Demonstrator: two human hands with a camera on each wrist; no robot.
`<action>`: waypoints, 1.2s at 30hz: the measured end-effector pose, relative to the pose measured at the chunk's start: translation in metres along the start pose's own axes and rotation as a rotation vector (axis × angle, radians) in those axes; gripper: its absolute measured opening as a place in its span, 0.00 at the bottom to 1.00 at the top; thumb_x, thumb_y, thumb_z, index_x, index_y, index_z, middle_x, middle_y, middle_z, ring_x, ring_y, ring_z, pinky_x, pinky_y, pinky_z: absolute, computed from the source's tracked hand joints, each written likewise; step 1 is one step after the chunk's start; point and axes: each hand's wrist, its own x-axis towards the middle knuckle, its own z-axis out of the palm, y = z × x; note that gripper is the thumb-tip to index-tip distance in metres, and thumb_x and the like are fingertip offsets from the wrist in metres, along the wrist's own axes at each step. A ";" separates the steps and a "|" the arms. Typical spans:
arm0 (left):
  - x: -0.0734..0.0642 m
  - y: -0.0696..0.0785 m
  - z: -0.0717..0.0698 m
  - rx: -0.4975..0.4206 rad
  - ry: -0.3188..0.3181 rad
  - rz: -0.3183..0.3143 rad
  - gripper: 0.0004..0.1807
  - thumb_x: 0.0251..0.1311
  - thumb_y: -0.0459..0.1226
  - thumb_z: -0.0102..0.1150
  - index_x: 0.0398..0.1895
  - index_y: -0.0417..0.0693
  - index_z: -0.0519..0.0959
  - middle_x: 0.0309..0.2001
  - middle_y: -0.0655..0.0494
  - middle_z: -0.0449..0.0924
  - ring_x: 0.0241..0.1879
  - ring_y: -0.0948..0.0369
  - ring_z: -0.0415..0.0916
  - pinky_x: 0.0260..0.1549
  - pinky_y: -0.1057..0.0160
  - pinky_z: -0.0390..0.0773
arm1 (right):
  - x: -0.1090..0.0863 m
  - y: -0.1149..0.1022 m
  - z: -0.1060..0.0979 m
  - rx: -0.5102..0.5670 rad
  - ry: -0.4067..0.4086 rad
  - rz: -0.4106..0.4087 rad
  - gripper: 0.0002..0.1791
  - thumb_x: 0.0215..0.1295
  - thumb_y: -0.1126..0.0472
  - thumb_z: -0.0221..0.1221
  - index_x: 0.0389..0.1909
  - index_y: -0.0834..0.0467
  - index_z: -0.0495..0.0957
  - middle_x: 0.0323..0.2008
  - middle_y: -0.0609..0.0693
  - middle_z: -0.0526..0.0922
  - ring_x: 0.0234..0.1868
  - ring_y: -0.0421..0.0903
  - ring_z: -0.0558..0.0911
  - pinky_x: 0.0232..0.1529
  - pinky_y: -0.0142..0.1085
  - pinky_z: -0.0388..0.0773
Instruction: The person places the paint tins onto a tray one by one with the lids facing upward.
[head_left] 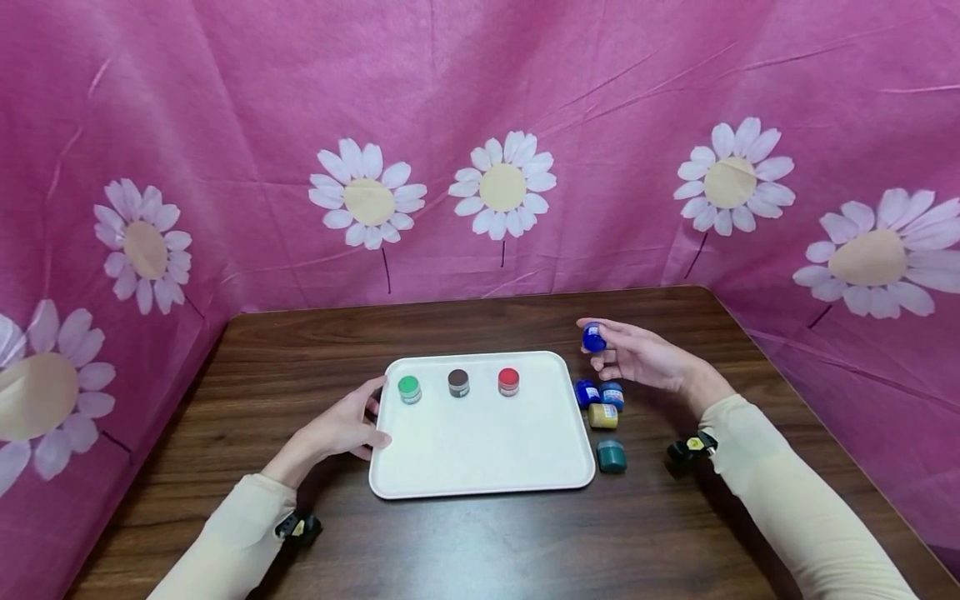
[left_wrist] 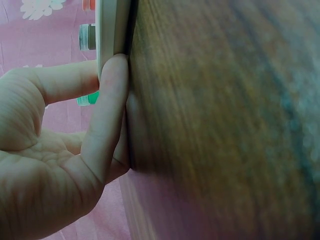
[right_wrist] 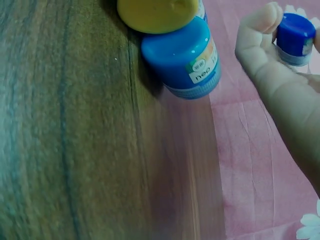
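My cream sleeves (head_left: 787,500) come in closest, a black wrist mount hanging under each cuff. With my left hand (head_left: 341,429) I grip the near-left rim of the white tray (head_left: 480,450), thumb on top, fingers along its edge. My right hand (head_left: 648,360) pinches a dark blue jar (head_left: 593,337) between thumb and fingertips, up off the brown table (head_left: 675,533), just beyond the tray's far right corner. Below it, a second dark blue jar (head_left: 587,393), a lighter blue one and a yellow jar (head_left: 603,416) crowd together; a dark green jar (head_left: 611,456) is nearer me. Green-, brown- and red-lidded jars (head_left: 458,383) stand spaced along the tray's far side.
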 end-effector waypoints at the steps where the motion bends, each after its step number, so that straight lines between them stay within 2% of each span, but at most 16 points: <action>1: 0.000 0.000 0.000 -0.001 0.000 0.001 0.55 0.52 0.19 0.66 0.79 0.37 0.44 0.50 0.33 0.61 0.34 0.52 0.80 0.28 0.48 0.87 | 0.001 0.000 0.001 -0.026 0.008 0.010 0.24 0.85 0.56 0.34 0.75 0.54 0.60 0.50 0.53 0.78 0.44 0.46 0.81 0.48 0.39 0.82; 7: 0.000 -0.001 0.001 -0.006 -0.003 0.004 0.55 0.52 0.19 0.66 0.79 0.37 0.44 0.50 0.33 0.61 0.34 0.52 0.80 0.28 0.48 0.87 | 0.007 0.001 0.005 -0.105 0.058 0.071 0.20 0.83 0.55 0.44 0.69 0.55 0.69 0.50 0.54 0.79 0.43 0.47 0.83 0.46 0.38 0.82; 13: 0.002 -0.004 -0.001 -0.006 0.012 -0.014 0.55 0.52 0.19 0.66 0.80 0.39 0.45 0.50 0.34 0.61 0.34 0.52 0.80 0.28 0.48 0.87 | 0.015 -0.001 0.013 -0.227 0.139 0.131 0.29 0.79 0.56 0.52 0.73 0.66 0.59 0.47 0.59 0.79 0.44 0.51 0.83 0.45 0.40 0.83; 18: 0.003 -0.005 -0.001 -0.007 0.014 -0.009 0.55 0.52 0.19 0.66 0.80 0.39 0.45 0.50 0.33 0.61 0.34 0.53 0.80 0.28 0.48 0.87 | 0.024 -0.004 0.018 -0.377 0.181 0.198 0.33 0.75 0.56 0.58 0.74 0.64 0.59 0.54 0.68 0.78 0.53 0.59 0.81 0.50 0.44 0.84; 21: 0.003 -0.005 -0.001 -0.011 0.012 -0.011 0.55 0.52 0.19 0.66 0.80 0.39 0.45 0.50 0.33 0.61 0.34 0.53 0.80 0.28 0.48 0.87 | 0.028 -0.004 0.024 -0.450 0.191 0.223 0.33 0.72 0.55 0.62 0.72 0.61 0.63 0.57 0.68 0.78 0.56 0.62 0.80 0.52 0.47 0.83; 24: 0.003 -0.005 -0.002 -0.014 0.011 -0.010 0.55 0.52 0.19 0.66 0.80 0.39 0.44 0.50 0.33 0.60 0.34 0.53 0.80 0.28 0.48 0.87 | 0.034 -0.004 0.030 -0.514 0.186 0.228 0.33 0.69 0.55 0.65 0.70 0.60 0.66 0.58 0.66 0.77 0.55 0.62 0.80 0.52 0.48 0.83; 29: 0.003 -0.006 -0.002 -0.018 0.008 -0.005 0.55 0.52 0.19 0.66 0.80 0.39 0.44 0.49 0.34 0.60 0.34 0.53 0.80 0.28 0.48 0.87 | 0.043 -0.003 0.039 -0.611 0.168 0.220 0.32 0.69 0.57 0.65 0.69 0.63 0.67 0.57 0.61 0.74 0.49 0.59 0.80 0.48 0.47 0.85; 36: 0.003 -0.005 -0.002 -0.004 0.014 -0.007 0.55 0.52 0.20 0.67 0.80 0.39 0.45 0.49 0.34 0.60 0.34 0.53 0.80 0.28 0.48 0.87 | 0.054 0.001 0.043 -0.766 0.140 0.205 0.29 0.68 0.59 0.66 0.66 0.64 0.71 0.52 0.59 0.77 0.45 0.54 0.79 0.41 0.45 0.86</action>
